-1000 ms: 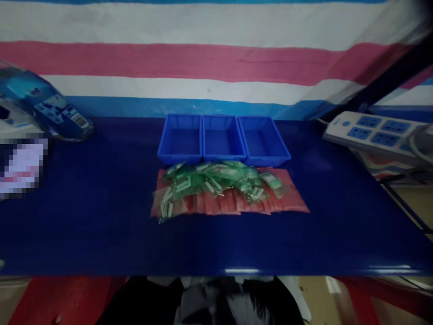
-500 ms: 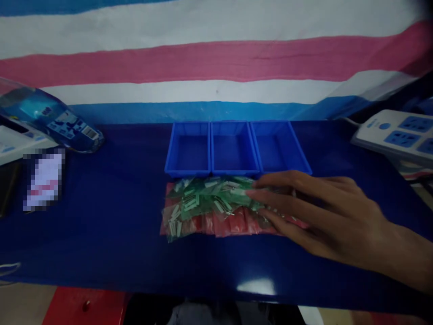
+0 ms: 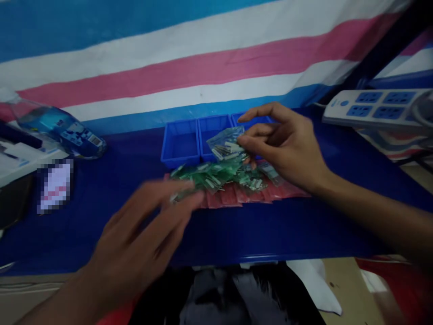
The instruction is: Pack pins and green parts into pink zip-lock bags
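A small clear packet (image 3: 225,143) of pale and metallic slim pieces is just above the middle of the frame, in front of the blue bins. The right hand (image 3: 291,144) has its grip closed on the packet's right edge, pinched between thumb and fingers. Below it, at mid-frame, green-tinted packets (image 3: 216,174) lie heaped on a row of red packets (image 3: 232,196). The left hand (image 3: 131,239), blurred at lower left, has its fingertips over the left end of this heap; whether its grip is open or holds anything, I cannot tell. Directly behind the heap, three blue bins (image 3: 181,161) stand side by side, the right one partly hidden by the right hand. All rest on a dark blue counter (image 3: 267,230). A bottle (image 3: 72,133) of blue liquid lies at left, a white power strip (image 3: 372,108) sits at upper right, and a striped sheet (image 3: 203,72) fills the top.
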A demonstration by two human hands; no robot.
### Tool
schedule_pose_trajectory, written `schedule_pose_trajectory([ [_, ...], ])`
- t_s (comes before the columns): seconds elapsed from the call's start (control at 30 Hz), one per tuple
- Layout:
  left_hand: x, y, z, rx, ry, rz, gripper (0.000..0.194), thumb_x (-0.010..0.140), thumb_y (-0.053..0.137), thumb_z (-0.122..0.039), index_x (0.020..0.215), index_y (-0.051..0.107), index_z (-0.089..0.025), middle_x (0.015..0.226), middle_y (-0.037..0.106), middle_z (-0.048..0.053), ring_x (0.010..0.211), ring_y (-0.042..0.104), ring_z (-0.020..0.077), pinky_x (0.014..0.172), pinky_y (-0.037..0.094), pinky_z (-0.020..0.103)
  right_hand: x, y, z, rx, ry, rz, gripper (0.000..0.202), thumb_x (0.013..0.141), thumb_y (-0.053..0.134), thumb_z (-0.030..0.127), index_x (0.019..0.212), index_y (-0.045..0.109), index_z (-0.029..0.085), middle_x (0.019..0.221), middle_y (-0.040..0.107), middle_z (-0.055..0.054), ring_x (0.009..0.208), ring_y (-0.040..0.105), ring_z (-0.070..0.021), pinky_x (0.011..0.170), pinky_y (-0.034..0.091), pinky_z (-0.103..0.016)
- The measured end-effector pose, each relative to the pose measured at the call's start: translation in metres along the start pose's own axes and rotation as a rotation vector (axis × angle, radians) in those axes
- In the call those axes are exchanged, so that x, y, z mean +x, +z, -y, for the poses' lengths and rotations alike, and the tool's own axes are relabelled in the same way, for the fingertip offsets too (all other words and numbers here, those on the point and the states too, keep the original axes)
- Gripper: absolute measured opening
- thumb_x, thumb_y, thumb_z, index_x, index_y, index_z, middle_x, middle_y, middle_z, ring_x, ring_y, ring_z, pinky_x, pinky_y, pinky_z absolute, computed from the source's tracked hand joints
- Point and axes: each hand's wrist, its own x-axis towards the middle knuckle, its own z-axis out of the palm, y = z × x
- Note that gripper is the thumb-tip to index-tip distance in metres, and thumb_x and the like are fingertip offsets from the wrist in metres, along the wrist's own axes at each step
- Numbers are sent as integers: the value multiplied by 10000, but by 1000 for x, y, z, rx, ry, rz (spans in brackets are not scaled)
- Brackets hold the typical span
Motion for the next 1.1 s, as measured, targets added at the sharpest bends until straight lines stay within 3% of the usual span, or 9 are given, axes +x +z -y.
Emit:
schedule_pose_trajectory([
  [0.13, 70, 35, 33, 7, 230, -127, 410, 921, 575, -103, 1301, 589, -256, 1412, 549, 98, 1269, 550, 274, 974, 539, 435, -5, 9, -2, 222, 97, 38, 178, 872, 695, 285, 1019, 605, 242, 679, 626, 40, 499, 623, -128, 406, 498, -244],
  [0.2, 90, 48, 43, -118, 310, -213, 308, 929, 574, -104, 1197, 652, -236, 1199, 692, 66, 1094, 658, 205, 919, 563, 370, -8, 9, -1, 255, 115, 51, 131, 906, 654, 324, 992, 628, 229, 717, 642, 15, 550, 644, -137, 438, 526, -256],
  [0.33, 94, 54, 46, -330, 60, -301, 185, 903, 661, -211, 1074, 727, -239, 847, 740, -6, 751, 694, 124, 695, 562, 235, -13, 7, -1, 160, -17, -29, 218, 948, 585, 308, 1150, 643, 251, 991, 682, -49, 784, 690, -184, 548, 586, -304],
  [0.47, 80, 52, 44, -642, -209, -184, 277, 868, 708, -332, 1136, 710, -263, 766, 721, -23, 596, 649, 115, 532, 536, 223, -21, 4, -3, -111, -343, 13, 526, 876, 629, 131, 1357, 558, 331, 1190, 657, -31, 1013, 663, -229, 746, 611, -375],
  [0.6, 73, 57, 41, -817, -253, -60, 303, 887, 683, -352, 1162, 689, -227, 750, 718, -6, 561, 639, 112, 478, 525, 204, -26, 3, -2, -430, -544, -12, 442, 841, 660, 103, 1199, 692, 360, 1349, 599, -16, 1094, 636, -262, 791, 601, -408],
  [0.77, 73, 61, 38, -557, -85, -255, 375, 943, 603, -217, 1315, 592, -258, 1071, 715, 39, 832, 701, 146, 701, 614, 259, -25, 6, 4, -394, -451, -137, 239, 834, 722, 183, 998, 761, 354, 984, 748, -5, 866, 693, -243, 738, 587, -425],
  [0.9, 69, 62, 35, -228, 142, -368, 531, 924, 610, -144, 1399, 495, -351, 1440, 531, 26, 1122, 649, 196, 837, 618, 300, -28, 15, 8, -135, -114, -180, 200, 836, 742, 237, 1029, 733, 291, 802, 709, 14, 609, 641, -154, 557, 555, -325],
  [1.0, 64, 62, 33, -148, 203, -336, 422, 932, 593, -129, 1292, 597, -350, 1378, 595, -15, 1108, 667, 186, 875, 618, 321, -29, 19, 9, 79, 61, -86, 309, 854, 728, 267, 1155, 661, 279, 706, 637, 42, 502, 577, -116, 473, 513, -281],
  [1.1, 64, 61, 32, -182, 167, -390, 268, 922, 626, -161, 1132, 695, -313, 1100, 742, -38, 906, 729, 148, 818, 631, 288, -31, 19, 7, 94, 70, -19, 285, 910, 655, 266, 1193, 631, 285, 737, 626, 24, 539, 594, -130, 471, 519, -282],
])
